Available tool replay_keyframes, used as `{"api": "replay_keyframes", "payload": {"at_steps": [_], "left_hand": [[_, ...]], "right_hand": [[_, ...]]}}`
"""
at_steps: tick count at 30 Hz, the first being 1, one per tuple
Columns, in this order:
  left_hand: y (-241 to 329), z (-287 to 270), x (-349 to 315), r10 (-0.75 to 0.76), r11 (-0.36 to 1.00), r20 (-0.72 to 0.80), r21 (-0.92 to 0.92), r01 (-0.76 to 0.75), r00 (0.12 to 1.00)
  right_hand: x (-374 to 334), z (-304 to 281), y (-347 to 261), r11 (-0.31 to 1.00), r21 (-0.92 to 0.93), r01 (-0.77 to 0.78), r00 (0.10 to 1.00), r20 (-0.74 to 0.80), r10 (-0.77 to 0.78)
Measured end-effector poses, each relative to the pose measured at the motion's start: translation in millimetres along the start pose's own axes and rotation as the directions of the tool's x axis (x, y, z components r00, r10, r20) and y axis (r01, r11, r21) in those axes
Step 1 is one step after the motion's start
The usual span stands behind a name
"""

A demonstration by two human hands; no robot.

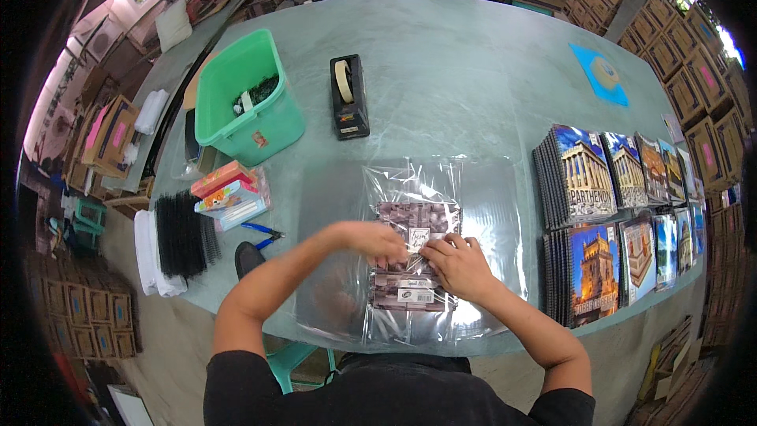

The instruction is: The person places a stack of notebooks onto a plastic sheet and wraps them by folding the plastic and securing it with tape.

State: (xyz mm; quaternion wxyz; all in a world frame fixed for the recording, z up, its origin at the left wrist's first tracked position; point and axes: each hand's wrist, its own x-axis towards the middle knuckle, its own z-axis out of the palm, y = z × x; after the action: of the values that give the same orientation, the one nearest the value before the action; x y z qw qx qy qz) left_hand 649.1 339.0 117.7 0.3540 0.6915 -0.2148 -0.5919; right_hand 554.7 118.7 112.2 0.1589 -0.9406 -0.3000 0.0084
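Before the person, on a smooth grey-green tabletop (pixel 457 71), lies a flat, rectangular brown-and-cream printed pack (pixel 397 278) in crinkly clear plastic film (pixel 410 181). I'd judge it light and fairly stiff, its film slippery and easily torn; the long side edges look the surest hold. The left hand (pixel 384 244), blurred, curls over its middle; the right hand (pixel 459 270), half-curled, rests fingertips on its right side. Whether either pinches film, I can't tell.
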Motion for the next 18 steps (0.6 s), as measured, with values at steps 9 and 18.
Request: {"api": "replay_keyframes", "payload": {"at_steps": [9, 18], "left_hand": [[-23, -102, 25, 0.505, 0.839, -0.662, 0.527, -0.135, 0.554], [-28, -99, 79, 0.631, 0.747, -0.594, 0.639, -0.184, 0.499]], "right_hand": [[4, 6, -14, 0.973, 0.04, -0.229, 0.973, -0.014, 0.23], [5, 11, -10, 0.977, 0.17, -0.131, 0.988, -0.058, 0.143]]}}
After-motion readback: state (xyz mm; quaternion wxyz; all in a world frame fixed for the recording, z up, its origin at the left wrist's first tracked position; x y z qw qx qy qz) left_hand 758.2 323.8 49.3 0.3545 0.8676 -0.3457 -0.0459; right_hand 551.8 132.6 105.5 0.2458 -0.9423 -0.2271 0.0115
